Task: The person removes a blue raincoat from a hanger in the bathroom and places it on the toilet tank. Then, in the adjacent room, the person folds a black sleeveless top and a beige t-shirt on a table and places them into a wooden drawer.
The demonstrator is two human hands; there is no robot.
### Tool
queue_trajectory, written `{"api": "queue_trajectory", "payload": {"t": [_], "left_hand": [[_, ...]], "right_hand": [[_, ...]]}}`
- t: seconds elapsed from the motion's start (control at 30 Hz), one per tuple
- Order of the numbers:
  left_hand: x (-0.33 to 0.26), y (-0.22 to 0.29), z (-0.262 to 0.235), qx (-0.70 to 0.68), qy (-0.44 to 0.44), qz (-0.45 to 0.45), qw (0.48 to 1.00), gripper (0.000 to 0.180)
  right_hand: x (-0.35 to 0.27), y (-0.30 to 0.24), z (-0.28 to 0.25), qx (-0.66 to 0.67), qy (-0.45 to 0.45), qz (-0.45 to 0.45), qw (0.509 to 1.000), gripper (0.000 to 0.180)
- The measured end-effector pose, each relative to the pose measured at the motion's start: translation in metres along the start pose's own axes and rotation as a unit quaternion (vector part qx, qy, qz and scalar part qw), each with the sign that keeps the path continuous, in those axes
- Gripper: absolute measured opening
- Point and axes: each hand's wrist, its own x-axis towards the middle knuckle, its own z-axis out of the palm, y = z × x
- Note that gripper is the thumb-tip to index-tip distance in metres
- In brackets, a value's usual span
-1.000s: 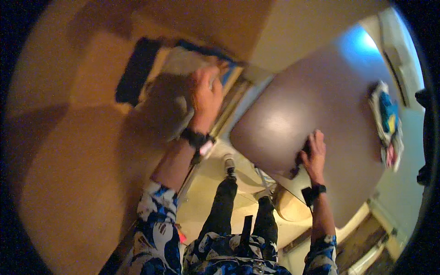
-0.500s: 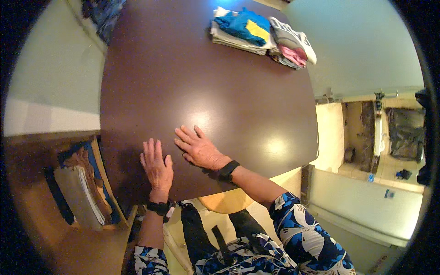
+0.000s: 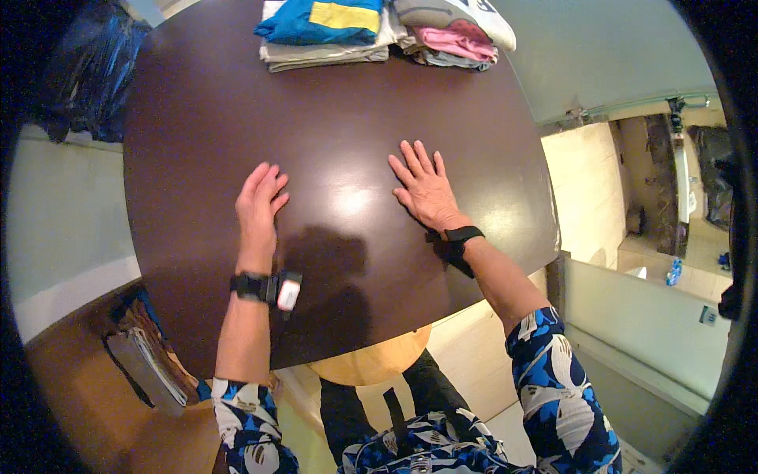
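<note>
Over the dark brown table (image 3: 332, 118), both of my hands are held palm down with nothing in them. My left hand (image 3: 260, 197) has its fingers stretched out and slightly curled, left of the bright reflection. To the right of that reflection, my right hand (image 3: 426, 186) lies flat on the surface with fingers spread. Along the far edge sits a stack of folded clothes (image 3: 324, 54), topped by a blue and yellow garment (image 3: 316, 22). Beside it rests a second pile with a pink garment (image 3: 458, 43) under a grey and white one (image 3: 474, 17).
A wooden stool (image 3: 375, 359) stands under the table's near edge. At the lower left, an open cabinet (image 3: 87, 355) holds folded clothes (image 3: 146, 367). Dark plastic-like material (image 3: 91, 71) hangs at the far left. Pale panels (image 3: 632, 332) stand at the right.
My hands have moved apart and farther up the table, the right one going right. The view has shifted forward, so the clothes piles appear higher and partly cut off.
</note>
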Motion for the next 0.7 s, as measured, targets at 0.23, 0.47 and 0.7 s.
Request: {"api": "queue_trajectory", "payload": {"t": [0.23,0.47,0.7], "left_hand": [[0.087,0.004,0.088,-0.175,-0.012,-0.080,0.981,0.035],[0.150,0.014,0.121,-0.225,0.040,-0.079,0.970,0.023],[0.193,0.021,0.146,-0.219,0.076,-0.100,0.968,0.036]], "right_hand": [[0.002,-0.009,0.009,0.059,0.031,-0.004,0.998,0.057],[-0.001,-0.019,0.007,0.119,0.081,-0.005,0.990,0.057],[-0.003,-0.014,0.004,0.156,0.074,-0.006,0.985,0.059]]}}
